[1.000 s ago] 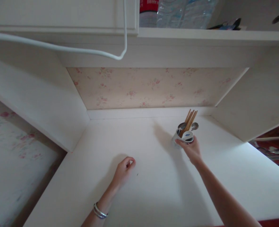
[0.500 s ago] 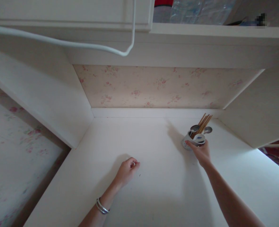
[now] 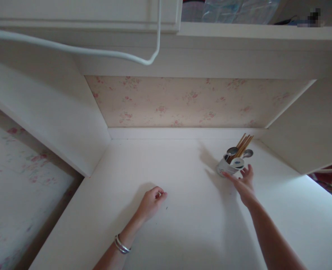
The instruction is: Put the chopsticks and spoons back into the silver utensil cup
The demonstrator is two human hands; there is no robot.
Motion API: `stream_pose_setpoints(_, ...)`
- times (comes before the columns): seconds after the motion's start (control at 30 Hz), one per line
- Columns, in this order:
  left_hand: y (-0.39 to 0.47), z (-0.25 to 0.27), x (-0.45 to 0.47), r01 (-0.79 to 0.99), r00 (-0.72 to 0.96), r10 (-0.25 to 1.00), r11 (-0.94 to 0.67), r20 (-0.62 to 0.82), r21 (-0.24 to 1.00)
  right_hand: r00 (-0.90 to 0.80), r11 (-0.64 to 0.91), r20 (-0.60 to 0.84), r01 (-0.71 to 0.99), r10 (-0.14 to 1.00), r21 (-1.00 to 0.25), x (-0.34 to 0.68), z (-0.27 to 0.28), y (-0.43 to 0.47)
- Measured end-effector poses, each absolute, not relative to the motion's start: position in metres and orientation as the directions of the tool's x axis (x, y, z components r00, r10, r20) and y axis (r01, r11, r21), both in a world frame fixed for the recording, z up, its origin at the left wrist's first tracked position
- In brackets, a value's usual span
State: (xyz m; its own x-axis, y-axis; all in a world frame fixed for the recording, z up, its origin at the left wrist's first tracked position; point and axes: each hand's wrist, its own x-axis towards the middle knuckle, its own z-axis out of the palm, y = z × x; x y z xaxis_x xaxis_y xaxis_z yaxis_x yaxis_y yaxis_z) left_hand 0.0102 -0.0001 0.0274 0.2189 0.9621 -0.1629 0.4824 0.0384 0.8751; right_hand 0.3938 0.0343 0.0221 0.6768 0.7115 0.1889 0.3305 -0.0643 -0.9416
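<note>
A white utensil holder (image 3: 222, 168) with small round holes stands on the white surface at the right. In it are several wooden chopsticks (image 3: 245, 145), two metal spoons (image 3: 232, 151) and a white spoon with a blue mark (image 3: 237, 162). Just in front of the holder, my right hand (image 3: 244, 187) has its fingers spread; the thumb is close to the holder's side, and I cannot tell whether it touches. My left hand (image 3: 150, 202) rests on the surface left of centre, fingers curled in with nothing visible in them. A silver bangle (image 3: 122, 245) circles that wrist.
The white tabletop (image 3: 182, 168) meets a floral back panel (image 3: 160, 103), with side panels left and right. A white cable (image 3: 98, 53) hangs across the upper left beneath a cabinet (image 3: 78, 15). Plastic-wrapped items (image 3: 239, 11) sit on the upper shelf. A tiny dark speck lies near my left hand.
My right hand has loosened from the utensil holder: its fingers have spread and drawn back slightly toward me. The holder stays in place. My left hand has not visibly moved.
</note>
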Motion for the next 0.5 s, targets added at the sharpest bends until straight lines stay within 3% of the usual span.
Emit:
stream_pose_setpoints(0.07,0.0,0.027,0.01,0.479,0.213,0.964,0.041,-0.161,0.877,0.723,-0.107,0.121,0.261,0.68,-0.96,0.382,0.023,0.014)
stream_pose_setpoints(0.2,0.003,0.025,0.011,0.466,0.222,0.96,0.048,-0.169,0.883,0.805,0.01,0.191,0.225,0.561,-0.974,0.335,0.024,-0.029)
stream_pose_setpoints(0.23,0.004,0.024,0.012,0.458,0.224,0.959,0.053,-0.173,0.887,0.798,0.014,0.174,0.203,0.576,-0.979,0.32,0.023,-0.037)
stream_pose_setpoints(0.3,0.005,0.024,0.015,0.441,0.218,0.959,0.068,-0.18,0.895,0.719,0.006,0.114,0.151,0.685,-0.989,0.288,0.02,-0.046)
stream_pose_setpoints(0.4,0.004,0.024,0.021,0.421,0.209,0.958,0.091,-0.194,0.902,0.444,-0.045,0.038,0.174,0.895,-0.984,0.239,0.016,-0.046)
stream_pose_setpoints(0.5,0.002,0.024,0.026,0.404,0.223,0.955,0.091,-0.195,0.91,0.229,-0.031,0.019,0.213,0.973,-0.977,0.194,0.01,-0.037)
